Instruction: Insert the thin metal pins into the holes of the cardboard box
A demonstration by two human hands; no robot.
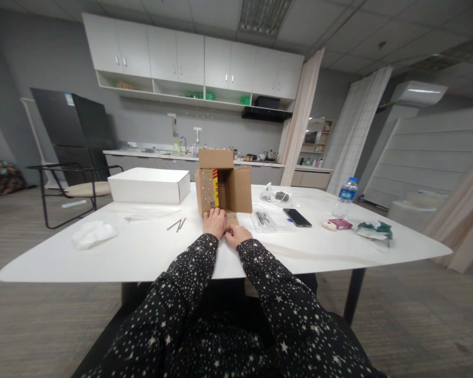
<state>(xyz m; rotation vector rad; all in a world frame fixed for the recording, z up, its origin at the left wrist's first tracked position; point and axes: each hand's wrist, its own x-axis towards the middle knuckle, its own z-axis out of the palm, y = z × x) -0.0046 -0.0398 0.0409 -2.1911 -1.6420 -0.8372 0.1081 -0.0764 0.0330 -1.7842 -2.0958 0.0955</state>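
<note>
An open brown cardboard box [242,190] stands on the white table, its opening toward me and its flaps spread up and to the right. Small pale dots and a yellow and red strip mark its left part. At the lower front edge, my left hand [215,222] has its fingers curled over the cardboard. My right hand [238,236] is closed close beside it, its fingertips at the lower flap. What lies between the fingertips of my right hand is partly hidden. Several thin dark metal pieces [178,224] lie left of my hands.
Left of the box are a white box [150,186] and crumpled white tissue [93,234]. To the right lie a plastic packet [265,221], a phone [297,217], a white cabled item [275,195], a pink packet [339,224], a water bottle [346,198] and a green-and-clear wrapper [374,231].
</note>
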